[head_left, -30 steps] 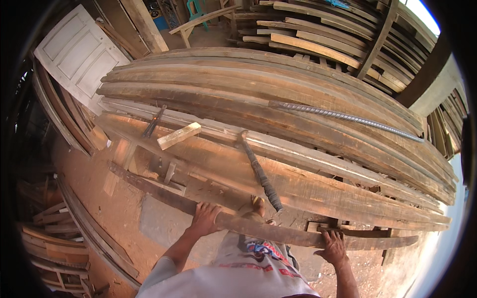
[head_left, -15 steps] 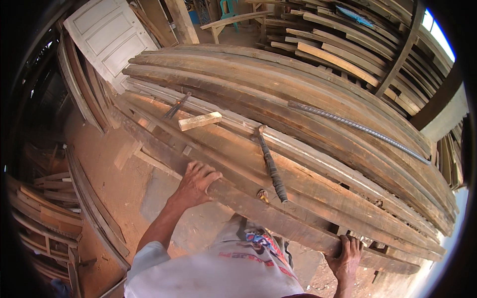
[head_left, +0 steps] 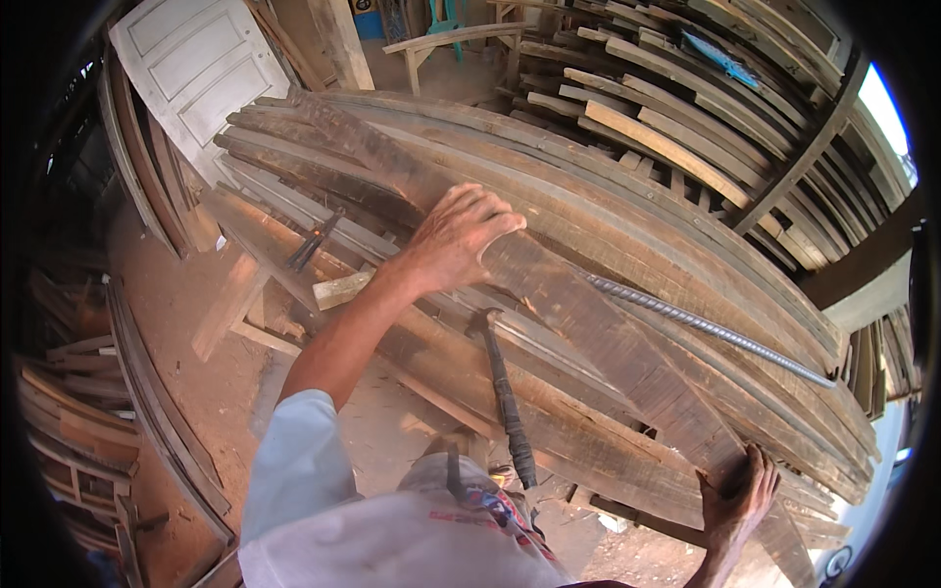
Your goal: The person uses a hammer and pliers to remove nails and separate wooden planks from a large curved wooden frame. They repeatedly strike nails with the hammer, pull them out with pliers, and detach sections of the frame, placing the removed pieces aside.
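A long, dark wooden plank (head_left: 608, 338) slants across the stacked boards, raised above them. Around its far edge, left of its middle, curls my left hand (head_left: 461, 235), gripping it. My right hand (head_left: 740, 490) clasps the same plank close to its near right end. Below the plank lies a hammer (head_left: 508, 397) with a dark wrapped handle, on the lighter boards. Partly behind my left forearm is a short wood block (head_left: 341, 290). Pincers (head_left: 316, 240) with dark handles rest to the left of it. A ribbed steel bar (head_left: 711, 328) lies on the boards beyond the plank.
Several long boards (head_left: 588, 220) fill the middle. More lumber (head_left: 667, 98) is stacked at the back right, behind a slanted post (head_left: 809, 147). A white panelled door (head_left: 201, 73) leans at the back left. Scrap wood (head_left: 78, 412) is piled on the left floor.
Both hands have lifted the plank from the near edge and carried it away from me, over the other boards. My left hand has gone farther forward; my right has shifted rightward.
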The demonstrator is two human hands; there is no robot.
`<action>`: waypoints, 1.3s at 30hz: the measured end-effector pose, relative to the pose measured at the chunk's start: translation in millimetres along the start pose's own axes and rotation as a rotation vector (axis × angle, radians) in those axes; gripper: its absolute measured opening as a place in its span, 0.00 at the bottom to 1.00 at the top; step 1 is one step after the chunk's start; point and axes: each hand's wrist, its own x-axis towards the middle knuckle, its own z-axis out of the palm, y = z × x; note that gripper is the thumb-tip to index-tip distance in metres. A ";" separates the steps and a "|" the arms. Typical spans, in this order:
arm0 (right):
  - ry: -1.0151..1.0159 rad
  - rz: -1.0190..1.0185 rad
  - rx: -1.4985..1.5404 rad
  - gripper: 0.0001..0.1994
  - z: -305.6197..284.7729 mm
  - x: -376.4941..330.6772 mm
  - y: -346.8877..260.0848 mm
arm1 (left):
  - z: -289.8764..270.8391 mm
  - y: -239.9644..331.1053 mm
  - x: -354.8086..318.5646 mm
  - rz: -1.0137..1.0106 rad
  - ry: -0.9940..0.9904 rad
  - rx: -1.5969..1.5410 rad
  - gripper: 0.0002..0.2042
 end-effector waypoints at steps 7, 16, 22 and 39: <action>0.082 -0.093 -0.111 0.40 66.0 141.0 -10.2 | 56.9 -112.5 103.7 -0.136 0.020 0.036 0.42; 0.078 -0.207 -0.183 0.42 127.3 285.3 -10.2 | 94.3 -203.3 164.9 -0.220 -0.034 0.008 0.45; -0.009 -0.258 -0.004 0.38 216.3 357.4 3.7 | 115.8 -260.5 198.7 -0.202 -0.157 -0.107 0.45; -0.195 -0.119 0.002 0.30 337.4 397.4 30.8 | 211.1 -317.6 196.0 -0.229 -0.256 0.195 0.41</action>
